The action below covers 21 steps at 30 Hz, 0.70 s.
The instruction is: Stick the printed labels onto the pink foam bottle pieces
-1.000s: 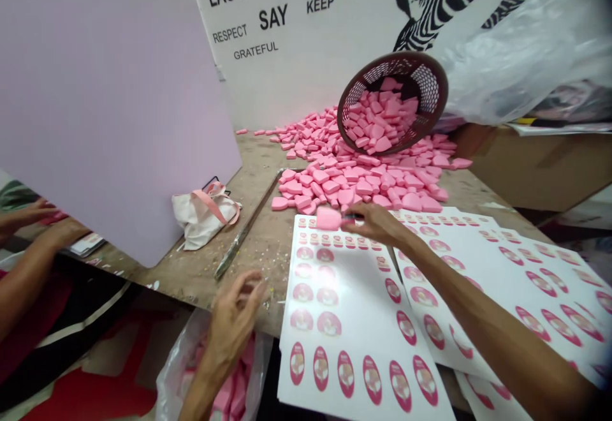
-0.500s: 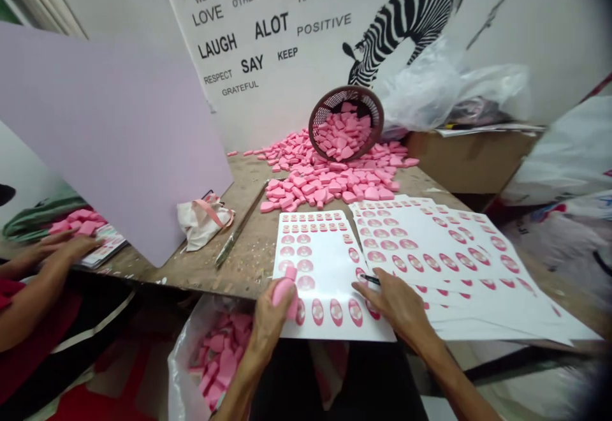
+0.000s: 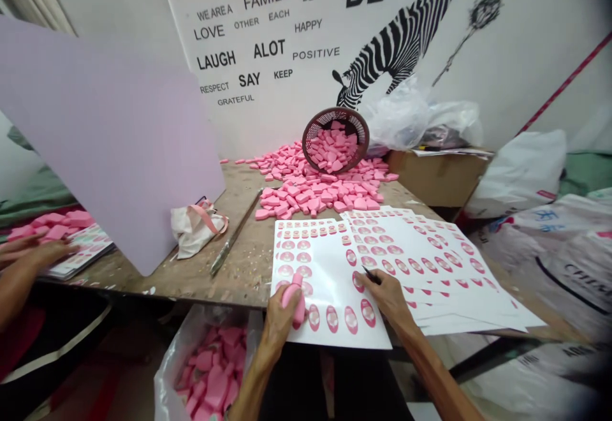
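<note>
The left hand (image 3: 282, 325) has its fingers wrapped closed around a pink foam wedge (image 3: 292, 300), which stands tilted just above the lower part of a glossy white sheet of pink oval labels (image 3: 329, 287), the topmost sheet at the front of the table. The right hand (image 3: 385, 300) pinches a slim black pointed tool (image 3: 370, 274) between thumb and forefinger, its tip beside an oval label near the sheet's right edge. That sheet shows a bare white middle, with small labels along the top and round and oval ones down the side and along the bottom. More white label sheets (image 3: 430, 261) lie fanned out to the right, their rows looking full. Behind them, a large heap of loose pink foam pieces (image 3: 306, 191) spreads over the scarred wooden table (image 3: 191, 280), and a tipped brown plastic basket (image 3: 335, 137) lies in it, holding many more. Below the table edge, a translucent white plastic bag (image 3: 176, 370) holds a smaller mass of pink foam pieces (image 3: 213, 370); whether they carry labels cannot be told from here. At far left, beyond a lilac board (image 3: 109, 140), a co-worker's hand (image 3: 38, 255) rests near a stack of printed sheets (image 3: 81, 252).
</note>
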Each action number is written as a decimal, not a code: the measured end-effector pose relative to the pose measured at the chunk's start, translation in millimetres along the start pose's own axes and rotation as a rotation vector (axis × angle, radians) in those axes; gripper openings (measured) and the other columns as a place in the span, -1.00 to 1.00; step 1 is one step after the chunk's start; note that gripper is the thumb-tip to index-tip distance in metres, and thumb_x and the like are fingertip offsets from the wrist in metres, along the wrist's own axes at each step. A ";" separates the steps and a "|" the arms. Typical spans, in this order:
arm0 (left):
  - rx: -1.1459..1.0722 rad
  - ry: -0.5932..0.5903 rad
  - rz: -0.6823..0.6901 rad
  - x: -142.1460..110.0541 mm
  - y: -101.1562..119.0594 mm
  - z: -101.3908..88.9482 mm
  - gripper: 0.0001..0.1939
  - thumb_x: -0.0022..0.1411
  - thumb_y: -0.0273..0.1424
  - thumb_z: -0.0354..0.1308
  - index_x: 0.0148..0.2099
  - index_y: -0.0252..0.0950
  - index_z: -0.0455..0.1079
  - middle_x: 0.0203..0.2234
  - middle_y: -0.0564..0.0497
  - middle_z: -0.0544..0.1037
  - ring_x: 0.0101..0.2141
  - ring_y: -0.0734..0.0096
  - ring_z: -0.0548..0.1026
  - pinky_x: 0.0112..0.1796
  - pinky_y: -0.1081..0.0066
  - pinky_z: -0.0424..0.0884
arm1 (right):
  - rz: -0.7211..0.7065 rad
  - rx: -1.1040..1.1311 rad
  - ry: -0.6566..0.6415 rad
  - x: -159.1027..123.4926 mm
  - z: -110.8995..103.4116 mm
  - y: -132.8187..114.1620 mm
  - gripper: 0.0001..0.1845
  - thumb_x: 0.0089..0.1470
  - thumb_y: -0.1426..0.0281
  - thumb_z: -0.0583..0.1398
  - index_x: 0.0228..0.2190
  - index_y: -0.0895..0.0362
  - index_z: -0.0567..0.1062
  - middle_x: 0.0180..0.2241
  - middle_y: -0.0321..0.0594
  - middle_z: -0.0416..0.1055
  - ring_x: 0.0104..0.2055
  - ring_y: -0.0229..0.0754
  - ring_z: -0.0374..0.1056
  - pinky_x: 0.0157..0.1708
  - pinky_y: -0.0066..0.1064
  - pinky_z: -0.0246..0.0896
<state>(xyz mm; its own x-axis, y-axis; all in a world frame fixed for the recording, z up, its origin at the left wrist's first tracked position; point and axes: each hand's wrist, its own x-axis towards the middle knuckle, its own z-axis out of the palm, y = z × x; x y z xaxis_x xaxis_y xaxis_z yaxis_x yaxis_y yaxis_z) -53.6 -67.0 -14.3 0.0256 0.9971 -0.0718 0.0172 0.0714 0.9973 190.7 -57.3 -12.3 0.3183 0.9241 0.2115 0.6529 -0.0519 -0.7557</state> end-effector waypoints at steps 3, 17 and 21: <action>-0.020 -0.017 -0.006 4.3 -0.7 -2.0 -0.55 0.05 -0.01 0.20 -0.26 -0.33 0.41 -0.53 0.02 0.47 -0.55 0.33 0.50 -0.56 0.45 0.35 | -0.014 -0.043 0.015 8.9 5.3 -3.9 -0.58 0.01 0.04 0.09 -0.53 0.12 0.47 -0.58 -0.27 0.45 -0.49 -0.14 0.38 -0.49 -0.37 0.24; -0.178 -0.173 -0.222 35.4 9.9 -12.4 -0.54 0.12 -0.06 0.18 -0.14 -0.37 0.36 -0.56 0.01 0.50 -0.55 0.36 0.50 -0.55 0.47 0.38 | -0.398 -0.590 -0.330 -53.9 15.6 -32.3 -0.37 -0.04 0.18 0.26 0.07 0.08 0.35 -0.17 -0.08 0.46 -0.14 0.00 0.35 -0.13 -0.20 0.20; -0.404 -0.175 -0.313 31.3 18.9 -23.1 -0.51 0.06 -0.11 0.26 -0.14 -0.44 0.39 -0.46 -0.08 0.54 -0.52 0.40 0.51 -0.50 0.46 0.43 | -0.608 -0.664 -0.295 -70.4 10.2 -30.2 -0.51 -0.03 0.55 0.17 0.00 0.17 0.37 -0.21 -0.11 0.44 -0.15 -0.03 0.32 -0.06 -0.15 0.10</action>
<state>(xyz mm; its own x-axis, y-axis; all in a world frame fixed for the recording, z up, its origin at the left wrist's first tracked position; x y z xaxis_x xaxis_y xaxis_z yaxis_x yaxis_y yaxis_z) -75.6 -33.8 2.7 0.2481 0.9095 -0.3336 -0.3342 0.4036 0.8517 141.5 -116.9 -10.7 -0.3329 0.9172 0.2188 0.9360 0.3495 -0.0410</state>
